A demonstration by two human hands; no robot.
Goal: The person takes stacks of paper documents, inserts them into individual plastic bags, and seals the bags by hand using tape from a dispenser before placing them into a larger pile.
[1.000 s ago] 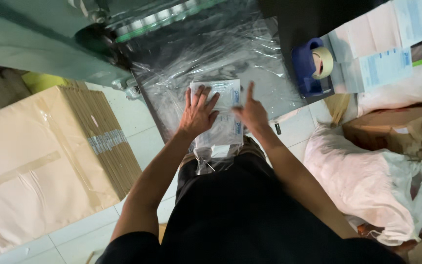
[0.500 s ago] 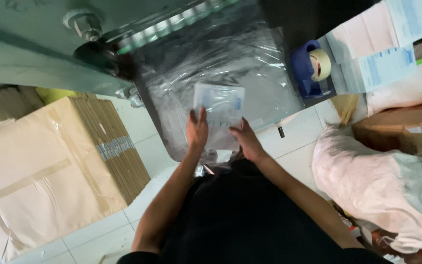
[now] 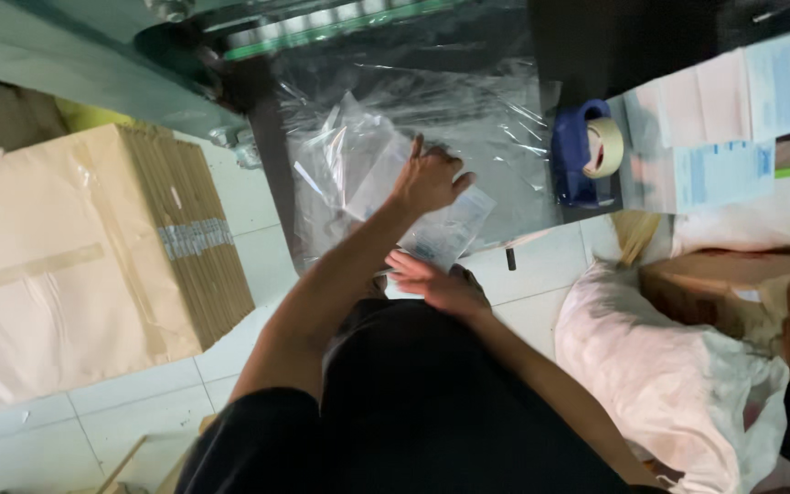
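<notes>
the left hand (image 3: 427, 178), fingers spread, is pressing the clear-bagged packet (image 3: 445, 229) down; the right hand (image 3: 436, 284), open flat, is apparently steadying its near edge, bagging looking unfinished.

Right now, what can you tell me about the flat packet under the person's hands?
The flat packet is a thin, pale, roughly rectangular item in clear film, with faint bluish print too blurred to make out. It lies tilted on the clear plastic sheet that covers the dark work surface, near its front edge. The left hand presses on its upper part and hides some of it; the right hand touches its lower edge. Its contents cannot be told.
</notes>
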